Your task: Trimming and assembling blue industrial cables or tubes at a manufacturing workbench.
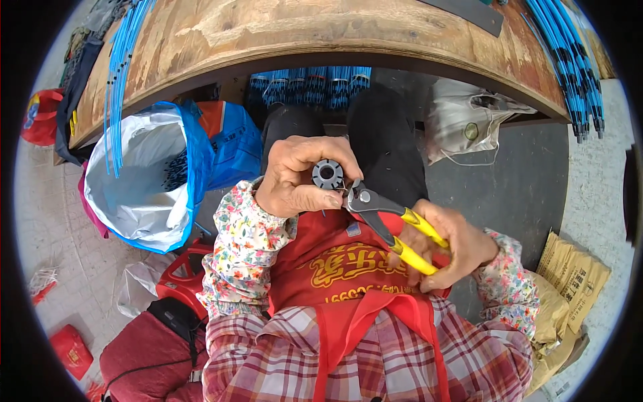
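Above my lap, my left hand (295,177) is closed around a small dark-grey slotted ring-shaped part (327,174) with a round hole through its middle. A thin wire or lead seems to stick out beside it, too fine to make out well. My right hand (455,244) grips a pair of cutting pliers (365,197) by its yellow handles, which stand apart. The jaws of the pliers are at the lower right side of the grey part, close to my left thumb and fingertips. Whether the jaws touch the wire I cannot tell.
A wooden workbench (321,30) spans the far side, with blue wire bundles (569,63) hanging over its right end. More blue bundles (315,84) lie underneath. A blue-and-white bag (144,174) stands at left, a white plastic bag (462,120) at right, brown paper sacks (569,281) near right.
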Tool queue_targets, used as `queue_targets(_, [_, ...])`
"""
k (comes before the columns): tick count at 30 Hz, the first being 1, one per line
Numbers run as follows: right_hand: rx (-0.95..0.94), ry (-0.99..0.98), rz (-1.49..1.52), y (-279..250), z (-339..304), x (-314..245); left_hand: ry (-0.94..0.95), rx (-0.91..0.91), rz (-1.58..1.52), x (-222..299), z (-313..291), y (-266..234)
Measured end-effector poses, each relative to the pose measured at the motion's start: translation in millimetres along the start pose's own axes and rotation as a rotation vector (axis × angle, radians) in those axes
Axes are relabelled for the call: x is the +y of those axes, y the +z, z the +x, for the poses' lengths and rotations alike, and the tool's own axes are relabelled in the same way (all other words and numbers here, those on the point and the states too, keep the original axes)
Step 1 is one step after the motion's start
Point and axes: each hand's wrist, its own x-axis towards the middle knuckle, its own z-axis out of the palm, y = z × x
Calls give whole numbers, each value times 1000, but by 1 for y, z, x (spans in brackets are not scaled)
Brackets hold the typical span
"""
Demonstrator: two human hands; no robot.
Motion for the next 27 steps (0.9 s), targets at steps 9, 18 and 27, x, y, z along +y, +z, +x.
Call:
queue_targets(9, [-75,119,757,1,-3,5,25,-64,3,1,2,-7])
queue_targets(18, [484,-23,-812,15,-11,-30,94,41,261,3,1,2])
queue_targets(27, [94,-75,-129,8,-2,-7,22,-2,173,11,-5,0])
